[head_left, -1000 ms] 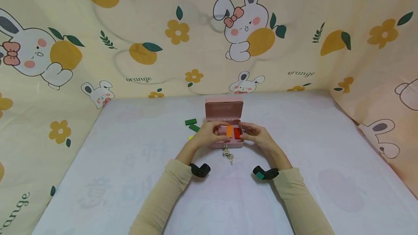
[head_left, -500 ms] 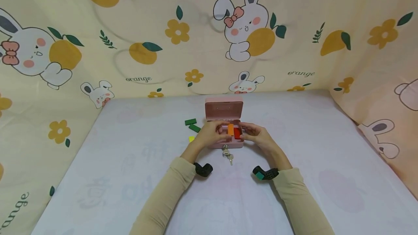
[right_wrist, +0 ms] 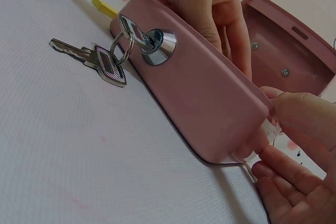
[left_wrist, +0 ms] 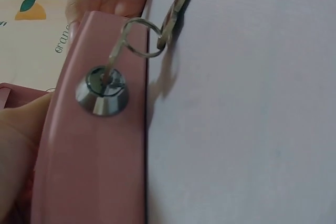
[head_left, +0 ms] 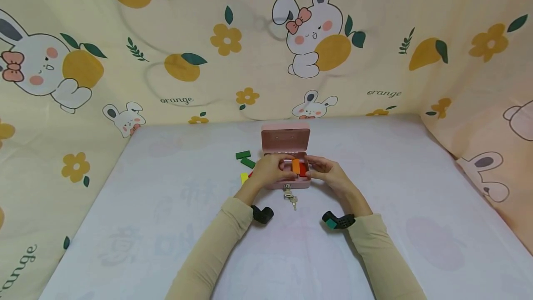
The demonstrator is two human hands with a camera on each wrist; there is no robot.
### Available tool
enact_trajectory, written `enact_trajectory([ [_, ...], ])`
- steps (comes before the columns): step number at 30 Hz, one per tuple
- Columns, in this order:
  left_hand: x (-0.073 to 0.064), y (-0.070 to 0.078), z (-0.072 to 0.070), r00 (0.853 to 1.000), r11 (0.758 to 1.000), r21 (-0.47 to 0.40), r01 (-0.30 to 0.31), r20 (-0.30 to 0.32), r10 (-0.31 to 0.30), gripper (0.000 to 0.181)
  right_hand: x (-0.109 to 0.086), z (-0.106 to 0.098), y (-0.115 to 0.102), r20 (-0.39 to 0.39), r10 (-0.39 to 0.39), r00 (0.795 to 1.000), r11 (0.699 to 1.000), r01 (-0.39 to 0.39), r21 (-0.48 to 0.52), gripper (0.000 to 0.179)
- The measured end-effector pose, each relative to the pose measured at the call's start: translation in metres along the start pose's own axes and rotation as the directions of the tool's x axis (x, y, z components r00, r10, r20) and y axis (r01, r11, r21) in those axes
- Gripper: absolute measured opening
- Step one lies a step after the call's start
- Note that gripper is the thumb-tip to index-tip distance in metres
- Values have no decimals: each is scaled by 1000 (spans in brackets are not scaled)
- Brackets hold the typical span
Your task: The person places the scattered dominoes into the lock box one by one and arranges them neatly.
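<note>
A small pink metal cash box stands on the table with its lid raised. My left hand reaches over its left side and pinches an orange block endwise between thumb and fingers, inside the box. Beside that block, to its right, is a red block. My right hand grips the box's right wall, thumb at the rim and fingers against the side. A key sits in the front lock; a second key hangs from its ring. The wrist views hide the blocks inside.
Left of the box lie two green blocks and a yellow block, with a bit of red showing beside my left wrist. A white cloth covers the table. A patterned curtain hangs behind it and at the sides.
My left hand has shifted slightly right with the orange block, which now overlaps the red block's left edge. More of the yellow block shows. My right hand has stayed in place.
</note>
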State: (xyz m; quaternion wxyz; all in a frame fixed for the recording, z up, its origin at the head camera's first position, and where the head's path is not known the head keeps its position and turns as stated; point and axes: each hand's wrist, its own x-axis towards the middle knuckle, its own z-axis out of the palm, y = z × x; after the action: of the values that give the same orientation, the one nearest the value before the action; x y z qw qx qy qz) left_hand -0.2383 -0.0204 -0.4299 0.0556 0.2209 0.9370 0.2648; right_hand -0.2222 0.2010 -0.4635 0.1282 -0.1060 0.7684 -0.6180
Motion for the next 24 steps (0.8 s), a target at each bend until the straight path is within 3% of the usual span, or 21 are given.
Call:
enact_trajectory([
  [10,4,4,3,999,992,119,42,9,-43,51,0,-1,1,11,-14,1000,1000,14,-3,57],
  [24,7,5,6,998,980,192,55,18,-59,53,0,1,0,-5,21,1000,1000,-21,18,58],
])
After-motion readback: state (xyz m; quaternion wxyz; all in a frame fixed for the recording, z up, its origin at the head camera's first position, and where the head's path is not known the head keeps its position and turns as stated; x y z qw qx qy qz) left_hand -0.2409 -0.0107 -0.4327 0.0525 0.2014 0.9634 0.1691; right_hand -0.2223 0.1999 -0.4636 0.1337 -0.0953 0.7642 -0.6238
